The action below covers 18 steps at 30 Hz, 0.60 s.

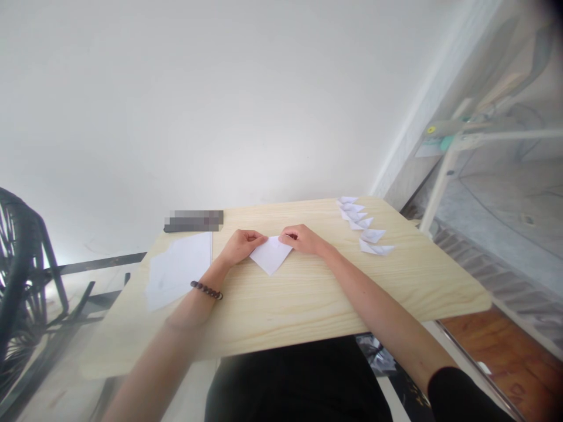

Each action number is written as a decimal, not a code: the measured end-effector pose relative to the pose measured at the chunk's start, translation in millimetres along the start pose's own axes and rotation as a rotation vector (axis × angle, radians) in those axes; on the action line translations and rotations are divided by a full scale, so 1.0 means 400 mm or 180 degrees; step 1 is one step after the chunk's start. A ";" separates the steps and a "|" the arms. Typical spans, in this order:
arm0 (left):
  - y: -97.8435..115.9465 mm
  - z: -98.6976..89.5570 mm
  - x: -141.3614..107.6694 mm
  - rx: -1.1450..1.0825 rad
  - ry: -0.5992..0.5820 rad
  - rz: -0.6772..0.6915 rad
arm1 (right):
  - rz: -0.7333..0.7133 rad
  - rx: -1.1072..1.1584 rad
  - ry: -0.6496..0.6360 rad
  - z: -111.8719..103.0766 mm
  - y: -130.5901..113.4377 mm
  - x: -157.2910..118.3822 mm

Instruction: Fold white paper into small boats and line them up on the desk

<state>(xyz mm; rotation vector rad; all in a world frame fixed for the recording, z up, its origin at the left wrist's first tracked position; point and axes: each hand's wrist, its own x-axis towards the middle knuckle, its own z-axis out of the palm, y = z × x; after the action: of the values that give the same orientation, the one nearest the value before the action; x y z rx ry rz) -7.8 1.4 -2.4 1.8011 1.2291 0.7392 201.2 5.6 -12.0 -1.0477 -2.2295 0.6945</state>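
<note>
Folded white paper (271,256): lying nr the mid of the wood-grain tabletop (281,319), right btwn both hands, pointing one corner back twd the body. Pinching its far L edge w/ L hand (241,246), closing thumb & fingertips on it. Pinching its far R edge w/ R hand (303,240), same thumb-to-finger grip, curling the other fingers in. Wearing a dark beaded bracelet (206,289) at the L wrist & a black sleeve (461,390) nr the R elbow.

Showing white paper sheets (182,266) just beside the L forearm, overlapping in a loose pile on the table's L side. Showing a dark oblong item (193,223) just beyond the pile, nr the far L corner; mostly pixelated, so can't tell what.

Showing several folded paper pieces (373,235) off to the R of R hand, pointing sharp tips outward, running in a slanting row from the far edge twd the mid; crowding tog. at the far end, so can't count for sure.

Rising behind the table w/ a plain white wall (264,105). Also showing a white frame (440,187) past the table's R side & a dark curved frame (20,281) off L.
</note>
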 end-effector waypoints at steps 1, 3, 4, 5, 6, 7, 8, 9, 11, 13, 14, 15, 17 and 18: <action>-0.001 0.000 0.001 0.0029 0.0008 0.0006 | -0.0007 0.0000 0.0004 0.000 0.000 0.000; -0.005 -0.001 0.002 0.0085 0.0004 0.0026 | -0.0023 -0.0007 -0.0008 -0.001 0.002 -0.001; -0.007 -0.001 0.003 0.0105 -0.0007 0.0045 | -0.0031 -0.0012 -0.0021 -0.001 0.002 -0.001; -0.009 -0.001 0.004 0.0119 -0.0017 0.0067 | -0.0037 -0.0017 -0.0035 -0.002 0.003 -0.001; -0.011 -0.001 0.004 0.0131 -0.0030 0.0090 | -0.0041 -0.0018 -0.0046 -0.002 0.003 -0.001; -0.012 -0.001 0.005 0.0141 -0.0037 0.0109 | -0.0043 -0.0014 -0.0057 -0.003 0.003 -0.001; -0.013 -0.001 0.005 0.0149 -0.0043 0.0121 | -0.0043 -0.0005 -0.0069 -0.003 0.004 -0.001; -0.014 0.000 0.005 0.0152 -0.0046 0.0126 | -0.0041 0.0008 -0.0082 -0.003 0.004 -0.001; -0.015 0.001 0.006 0.0136 -0.0047 0.0123 | -0.0033 0.0037 -0.0093 -0.004 0.006 0.000; -0.016 0.002 0.006 0.0097 -0.0046 0.0121 | -0.0021 0.0065 -0.0102 -0.005 0.007 0.000; -0.016 0.003 0.007 0.0077 -0.0053 0.0123 | -0.0017 0.0072 -0.0103 -0.005 0.008 0.000; -0.017 0.003 0.007 0.0062 -0.0060 0.0125 | -0.0018 0.0075 -0.0105 -0.005 0.009 0.000; -0.017 0.004 0.007 0.0038 -0.0079 0.0127 | -0.0031 0.0067 -0.0105 -0.004 0.009 -0.001; -0.017 0.003 0.007 0.0032 -0.0084 0.0126 | -0.0040 0.0061 -0.0105 -0.004 0.009 -0.001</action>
<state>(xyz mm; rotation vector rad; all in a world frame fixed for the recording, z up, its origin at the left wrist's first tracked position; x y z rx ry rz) -8.8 5.1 -9.0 1.8425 1.1848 0.7305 204.3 7.7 -13.2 -1.0189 -2.2510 0.7312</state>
